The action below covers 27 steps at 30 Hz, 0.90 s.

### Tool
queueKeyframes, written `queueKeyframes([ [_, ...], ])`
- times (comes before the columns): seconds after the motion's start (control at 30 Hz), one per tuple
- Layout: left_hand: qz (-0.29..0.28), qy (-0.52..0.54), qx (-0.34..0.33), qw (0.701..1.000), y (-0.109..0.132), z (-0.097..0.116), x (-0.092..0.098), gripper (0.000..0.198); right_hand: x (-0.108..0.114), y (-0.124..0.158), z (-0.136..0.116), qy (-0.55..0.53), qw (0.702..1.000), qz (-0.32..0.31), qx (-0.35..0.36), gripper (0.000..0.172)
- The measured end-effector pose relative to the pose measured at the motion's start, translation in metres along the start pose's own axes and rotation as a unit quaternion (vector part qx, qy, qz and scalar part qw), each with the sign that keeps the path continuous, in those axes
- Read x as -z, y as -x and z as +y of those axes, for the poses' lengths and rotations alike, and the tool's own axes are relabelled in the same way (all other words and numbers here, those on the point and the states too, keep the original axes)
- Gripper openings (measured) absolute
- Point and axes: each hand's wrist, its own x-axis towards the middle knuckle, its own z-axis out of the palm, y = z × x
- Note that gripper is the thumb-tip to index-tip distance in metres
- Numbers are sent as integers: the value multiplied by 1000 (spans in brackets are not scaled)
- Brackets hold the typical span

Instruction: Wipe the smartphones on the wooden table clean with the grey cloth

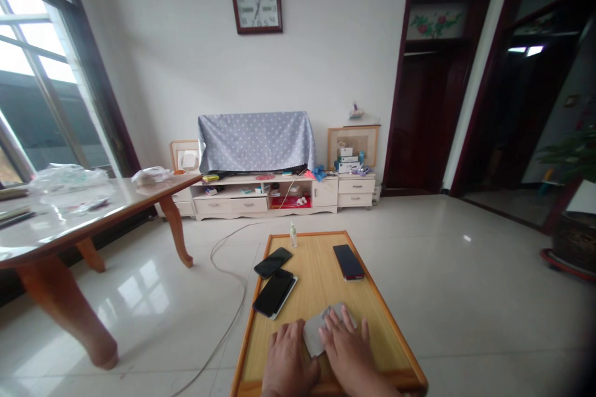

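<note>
My left hand and my right hand lie flat and close together on a grey cloth at the near end of the wooden tray, not clamping it. My fingers hide part of the cloth. Farther along the tray are three phones and, at its far end, a small bottle whose label I cannot read.
</note>
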Motion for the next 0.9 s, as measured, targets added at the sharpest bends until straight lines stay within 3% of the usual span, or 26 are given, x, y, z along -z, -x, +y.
queueKeyframes([
  [0.1,-13,-10,3,1000,-1,0,0,48,-13,9,-16,-34,995,-25,89,57],
  [0.17,-6,-6,5,1000,-1,1,-1,47,-14,7,-16,-38,994,-23,98,56],
  [0.33,19,15,-2,1000,-2,-1,-4,60,4,-19,11,-1,999,13,-48,63],
  [0.4,19,17,-3,1000,-2,-2,-5,61,3,-21,12,0,998,14,-54,63],
  [0.6,10,12,-8,1000,-3,-2,-4,47,-23,-4,-17,-55,994,-17,98,54],
  [0.67,10,12,-7,1000,-2,-1,-2,49,-20,-9,-13,-47,996,-4,79,55],
  [0.8,10,2,-2,1000,-2,0,-1,60,-1,-30,8,-8,999,25,-44,61],
  [0.9,14,4,-2,1000,-3,-1,-4,61,-3,-30,6,-4,999,25,-44,60],
])
